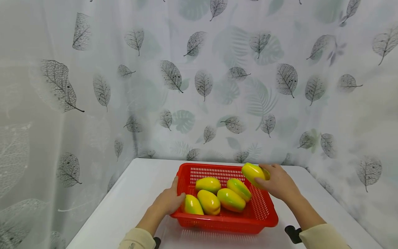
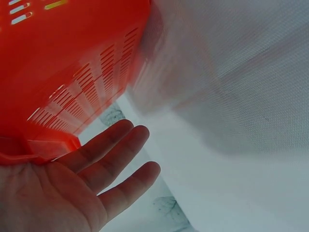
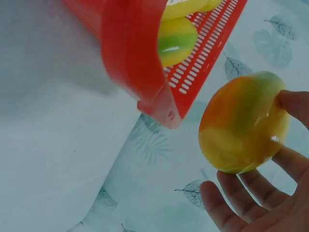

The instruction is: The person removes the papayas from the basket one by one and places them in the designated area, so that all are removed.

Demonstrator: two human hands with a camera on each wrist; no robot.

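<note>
A red plastic basket point(image 1: 224, 224) with slotted walls stands on the white table, holding several yellow-green mangoes point(image 1: 209, 202). My right hand point(image 1: 276, 181) grips one more mango point(image 1: 253, 173) above the basket's back right corner. The right wrist view shows this mango point(image 3: 244, 123) between thumb and fingers, with an orange-red patch and a green end, apart from the basket. At the basket's left rim, my left hand point(image 1: 168, 200) holds on with its thumb over the edge. Three of its fingers point(image 2: 113, 152) extend loosely outside the wall; the thumb is hidden in the left wrist view.
Around the white table point(image 1: 140, 180) hangs a pale curtain point(image 1: 199, 103) printed with grey and green leaves, close behind the basket and along both sides. A black device point(image 1: 293, 234) sits at the right wrist, beside a beige sleeve point(image 1: 324, 238).
</note>
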